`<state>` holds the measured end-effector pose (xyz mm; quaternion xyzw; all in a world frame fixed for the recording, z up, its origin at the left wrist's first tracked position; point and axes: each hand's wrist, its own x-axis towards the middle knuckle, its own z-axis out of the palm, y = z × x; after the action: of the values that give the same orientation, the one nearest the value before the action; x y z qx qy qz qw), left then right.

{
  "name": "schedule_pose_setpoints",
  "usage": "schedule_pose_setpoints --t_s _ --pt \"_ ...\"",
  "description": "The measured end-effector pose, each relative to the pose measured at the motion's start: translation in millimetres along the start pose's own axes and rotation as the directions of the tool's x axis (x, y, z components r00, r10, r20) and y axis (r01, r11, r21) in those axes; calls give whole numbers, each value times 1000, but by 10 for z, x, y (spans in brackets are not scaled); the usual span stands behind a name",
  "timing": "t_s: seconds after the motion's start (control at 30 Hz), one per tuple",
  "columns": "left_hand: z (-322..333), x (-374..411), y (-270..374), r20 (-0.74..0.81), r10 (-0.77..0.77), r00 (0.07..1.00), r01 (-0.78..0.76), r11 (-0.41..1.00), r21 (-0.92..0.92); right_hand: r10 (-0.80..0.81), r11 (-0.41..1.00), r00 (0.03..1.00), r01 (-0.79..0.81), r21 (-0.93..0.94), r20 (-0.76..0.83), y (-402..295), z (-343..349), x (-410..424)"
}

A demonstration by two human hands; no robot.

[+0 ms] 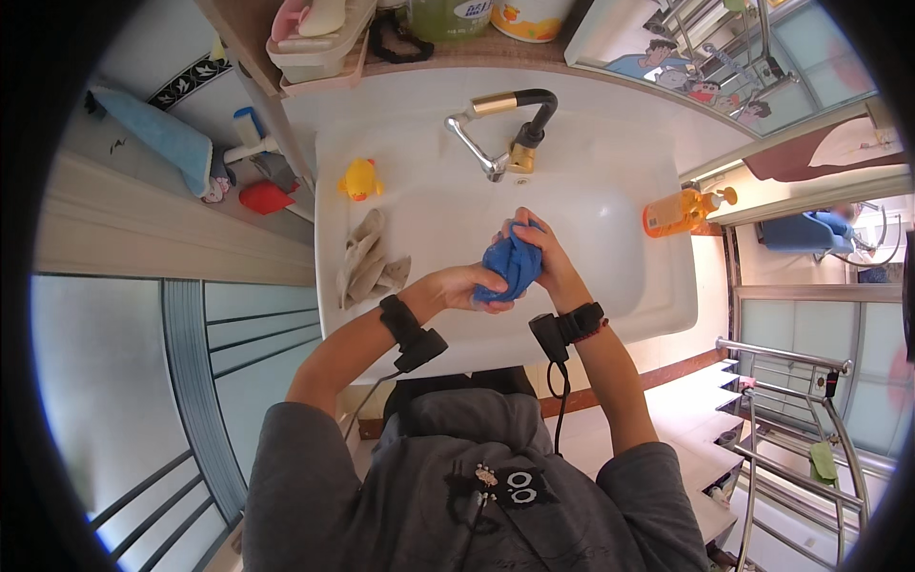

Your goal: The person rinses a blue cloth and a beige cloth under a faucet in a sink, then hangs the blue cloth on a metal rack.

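A bunched blue cloth (pixel 513 263) is squeezed between both hands above the white washbasin (pixel 429 329). My left hand (pixel 472 284) grips its lower left side, thumb across the front. From the upper right, my right hand (pixel 545 247) has its fingers wrapped around the same cloth. Folds of fabric bulge between the fingers, and part of the cloth is hidden by them. Beyond the hands stands a black, gold and chrome faucet (pixel 523 154), its jointed spout folded to the left. No water stream shows below the spout.
On the basin's left ledge lie a yellow rubber duck (pixel 361 179) and a crumpled beige cloth (pixel 368 264). An orange pump bottle (pixel 679 212) stands on the right rim. A wooden shelf (pixel 457 53) behind holds a soap box (pixel 314 46) and containers. Metal racks (pixel 786 400) are at right.
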<state>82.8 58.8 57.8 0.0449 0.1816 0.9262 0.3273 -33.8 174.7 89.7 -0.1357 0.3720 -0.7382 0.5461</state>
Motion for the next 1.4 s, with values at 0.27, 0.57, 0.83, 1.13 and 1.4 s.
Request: schedule_pose_setpoints --t_s 0.27,0.57,0.83,1.13,1.4 --pt "102 67 -44 -627 126 768 247 846 473 -94 797 972 -56 -601 -214 229 -83 152" --pt "-495 390 -295 -759 475 445 563 510 650 -477 207 759 -393 -896 -443 680 -312 423" --pt "119 274 64 -643 563 520 385 517 764 -455 457 692 -358 -814 -560 225 -125 301" --pt "737 3 284 -315 250 916 -198 962 187 -242 899 966 260 -353 94 -467 376 -263" --pt "787 -28 198 -87 177 980 -183 981 -64 -224 948 959 256 -190 174 -485 597 -226"
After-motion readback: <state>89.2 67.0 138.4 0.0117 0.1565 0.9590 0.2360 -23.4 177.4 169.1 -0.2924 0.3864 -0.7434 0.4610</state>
